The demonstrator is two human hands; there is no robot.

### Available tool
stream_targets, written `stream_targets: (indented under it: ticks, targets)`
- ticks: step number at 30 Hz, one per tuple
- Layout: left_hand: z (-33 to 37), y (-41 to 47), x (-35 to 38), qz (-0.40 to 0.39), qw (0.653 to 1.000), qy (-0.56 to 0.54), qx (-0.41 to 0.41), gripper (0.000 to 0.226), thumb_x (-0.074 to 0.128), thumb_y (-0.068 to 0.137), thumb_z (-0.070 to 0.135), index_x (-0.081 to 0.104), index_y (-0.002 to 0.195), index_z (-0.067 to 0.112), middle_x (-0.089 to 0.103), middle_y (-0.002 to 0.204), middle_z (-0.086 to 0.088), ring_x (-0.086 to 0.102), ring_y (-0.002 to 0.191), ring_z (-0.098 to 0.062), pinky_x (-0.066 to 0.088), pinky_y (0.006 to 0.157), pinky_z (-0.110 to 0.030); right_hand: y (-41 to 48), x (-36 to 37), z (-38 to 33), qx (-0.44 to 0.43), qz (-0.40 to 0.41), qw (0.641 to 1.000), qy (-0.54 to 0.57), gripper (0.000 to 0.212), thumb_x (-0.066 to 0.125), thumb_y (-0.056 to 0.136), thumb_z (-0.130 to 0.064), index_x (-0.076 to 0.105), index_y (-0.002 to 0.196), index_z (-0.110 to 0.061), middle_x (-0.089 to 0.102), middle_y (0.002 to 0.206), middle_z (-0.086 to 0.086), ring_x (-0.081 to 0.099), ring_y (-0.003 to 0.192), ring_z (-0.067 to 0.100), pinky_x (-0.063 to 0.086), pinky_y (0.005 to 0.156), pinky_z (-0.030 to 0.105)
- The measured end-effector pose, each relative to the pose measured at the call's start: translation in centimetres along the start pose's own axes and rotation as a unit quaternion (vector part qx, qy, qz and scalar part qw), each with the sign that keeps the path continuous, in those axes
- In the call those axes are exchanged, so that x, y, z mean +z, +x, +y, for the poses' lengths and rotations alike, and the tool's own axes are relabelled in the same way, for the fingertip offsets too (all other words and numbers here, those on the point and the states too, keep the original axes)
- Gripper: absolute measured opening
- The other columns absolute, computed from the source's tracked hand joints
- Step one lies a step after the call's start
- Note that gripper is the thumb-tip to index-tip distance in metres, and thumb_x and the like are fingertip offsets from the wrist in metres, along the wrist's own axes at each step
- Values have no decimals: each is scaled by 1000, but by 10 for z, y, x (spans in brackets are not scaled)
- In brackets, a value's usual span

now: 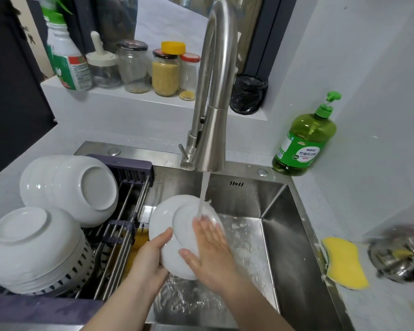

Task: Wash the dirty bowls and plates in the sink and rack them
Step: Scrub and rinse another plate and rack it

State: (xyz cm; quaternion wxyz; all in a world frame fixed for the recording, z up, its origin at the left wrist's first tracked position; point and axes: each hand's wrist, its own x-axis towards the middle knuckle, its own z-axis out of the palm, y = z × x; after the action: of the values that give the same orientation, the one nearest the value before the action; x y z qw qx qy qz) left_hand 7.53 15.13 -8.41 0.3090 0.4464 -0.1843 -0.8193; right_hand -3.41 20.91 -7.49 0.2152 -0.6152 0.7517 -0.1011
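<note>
Left hand grips the plate at its lower-left rim, thumb on the near face and fingers hidden behind. Right hand lies flat on the plate, fingers straight and slightly spread, right under the stream from the tap. The plate is held tilted over the sink, touching nothing else.

Handling, my read:
- glazed ceramic, so stiff, moderately heavy and chippable on steel
- wet and probably soapy, so slick; a rim pinch with the thumb over the edge is the safe hold, a flat palm won't carry it

Counts:
- 1 plate, in hand
- 2 nested stacks of white bowls in the rack, back stack on its side, front stack upside down; can't tell the bowl count per stack
- 1 sponge
- 1 soap bottle
</note>
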Motion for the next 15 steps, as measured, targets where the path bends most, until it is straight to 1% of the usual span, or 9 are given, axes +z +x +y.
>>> stream_targets:
  ticks: [2,3,5,6,7,9,12,13,15]
  targets:
    - [-4,-3,4,-33,999,13,-11,25,50,90,16,62,108,3,69,100,-17,63,92,-30,48,71,-39,-5,2,-7,-39,3,999,3,103,-13,55,-75,-21,142,-22,-26,150,-9,-25,138,8,-16,113,27]
    - [-6,-6,6,-43,999,19,-14,23,48,91,17,63,103,5,70,96,-15,63,88,-27,47,70,-37,-9,4,-6,-63,14,998,-25,95,-13,63,-73,-19,142,-20,-19,152,-7,-16,142,9,-8,117,30]
    - [-7,-7,6,-36,999,16,-20,23,49,91,19,63,102,3,68,97,-17,62,88,-29,47,70,-39,-21,12,12,-72,46,992,-90,77,-10,86,-63,-1,144,-13,20,153,-2,21,140,11,22,115,32]
    - [-7,-6,6,-26,999,9,-19,26,51,90,18,60,106,1,66,101,-20,61,92,-32,47,72,-42,-27,14,25,-61,40,992,-103,72,-5,91,-59,6,145,-11,37,146,-5,36,133,8,31,109,31]
    - [-5,-4,5,-17,1000,5,-12,29,51,89,18,58,111,-1,65,105,-21,59,96,-34,48,73,-44,-31,21,41,-48,49,992,-108,69,0,93,-58,7,146,-14,44,141,-7,42,128,8,35,105,31]
    - [-6,-2,6,-8,1000,7,5,28,52,89,17,56,111,-1,64,104,-20,58,96,-35,48,72,-44,-39,19,55,-24,49,990,-129,69,2,94,-58,6,148,-15,46,139,-6,43,129,10,30,106,30]
    - [-12,-5,13,-23,999,22,3,17,52,90,16,60,99,4,66,96,-16,60,91,-33,48,69,-42,-25,5,49,5,86,989,-116,89,-8,83,-66,16,148,-10,8,151,-2,10,142,11,-8,113,19]
    - [-14,-8,17,-30,999,28,-1,15,52,90,16,60,96,5,67,94,-16,60,90,-32,48,69,-42,-19,3,44,14,122,987,-103,92,-9,82,-66,23,146,-7,8,152,0,10,142,13,-11,111,17]
    - [-16,-10,21,-36,999,31,-5,15,52,89,15,61,95,5,70,89,-15,62,88,-31,48,69,-41,-9,4,30,29,149,986,-77,92,-7,87,-65,33,142,-3,22,150,5,29,138,23,-5,111,19]
